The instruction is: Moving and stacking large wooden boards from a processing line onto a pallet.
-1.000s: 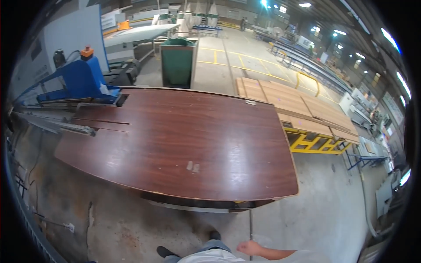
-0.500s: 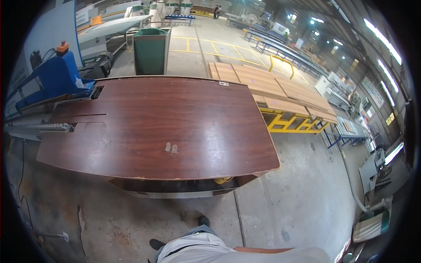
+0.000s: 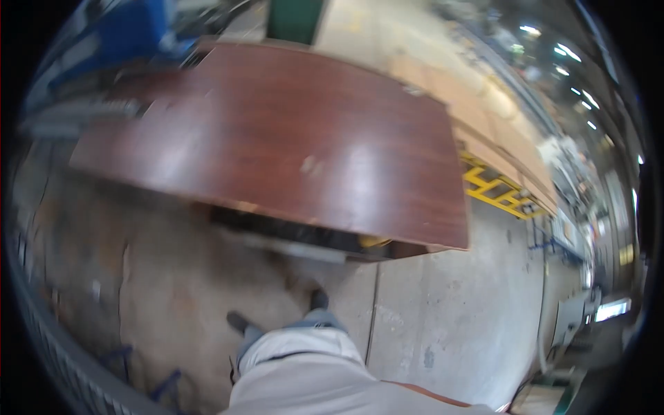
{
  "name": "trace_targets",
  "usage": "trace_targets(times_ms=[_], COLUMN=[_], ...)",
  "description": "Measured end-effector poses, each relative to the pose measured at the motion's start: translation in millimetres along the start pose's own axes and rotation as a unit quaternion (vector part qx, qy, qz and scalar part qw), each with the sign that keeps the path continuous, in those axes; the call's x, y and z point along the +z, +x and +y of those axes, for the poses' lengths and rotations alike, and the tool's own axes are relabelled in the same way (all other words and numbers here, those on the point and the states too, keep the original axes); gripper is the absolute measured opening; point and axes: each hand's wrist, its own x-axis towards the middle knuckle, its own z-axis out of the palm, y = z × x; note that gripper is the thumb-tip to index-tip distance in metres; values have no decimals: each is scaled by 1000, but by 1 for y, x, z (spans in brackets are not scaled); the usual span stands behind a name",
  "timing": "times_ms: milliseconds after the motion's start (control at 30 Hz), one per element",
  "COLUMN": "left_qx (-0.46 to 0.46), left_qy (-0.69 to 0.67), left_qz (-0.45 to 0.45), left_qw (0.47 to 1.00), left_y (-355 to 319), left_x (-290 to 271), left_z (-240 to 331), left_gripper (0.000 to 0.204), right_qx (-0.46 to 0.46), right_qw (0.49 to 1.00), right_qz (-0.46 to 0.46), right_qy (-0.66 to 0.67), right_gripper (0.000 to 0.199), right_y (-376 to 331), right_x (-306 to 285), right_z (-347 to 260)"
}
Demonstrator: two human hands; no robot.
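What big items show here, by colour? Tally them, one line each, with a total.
Reddish-brown panel: 1
Yellow frame: 1
Green bin: 1
Blue machine: 1
Total: 4

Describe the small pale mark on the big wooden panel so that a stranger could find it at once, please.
Start at the large reddish-brown panel that fills the upper middle of the view, above the grey concrete floor. On its glossy top, right of centre, sits a small pale mark. It is the only light spot on the dark surface.
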Motion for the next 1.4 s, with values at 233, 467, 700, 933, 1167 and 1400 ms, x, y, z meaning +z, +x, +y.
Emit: trace_targets(times_ms=[233,467,700,933,1167,1400], left_qx=[-123,-225,-205,-246,-85,-151], left_qy=[-103,-218,-58,-100,-111,-60], left_qz=[-218,-407,-181,341,98,-221], left_qw=[963,858,960,902,985,962], left_y=[-122,-178,-154,-36,128,268], left_x=[30,37,37,45,125,274], left_z=[-39,-76,-179,-165,-132,-206], left_gripper=[40,39,20,34,35,37], right_qx=[95,200,356,101,-48,-74], right_qw=[995,978,933,978,994,977], right_qz=[-6,-52,50,153,74,193], right_qy=[18,-35,33,-101,-61,-49], right_gripper=[23,24,34,25,25,26], right_y=[-56,-99,-49,193,334,362], right_x=[23,38,6,-74,-53,-21], right_z=[-8,-25,40,121,123,145])
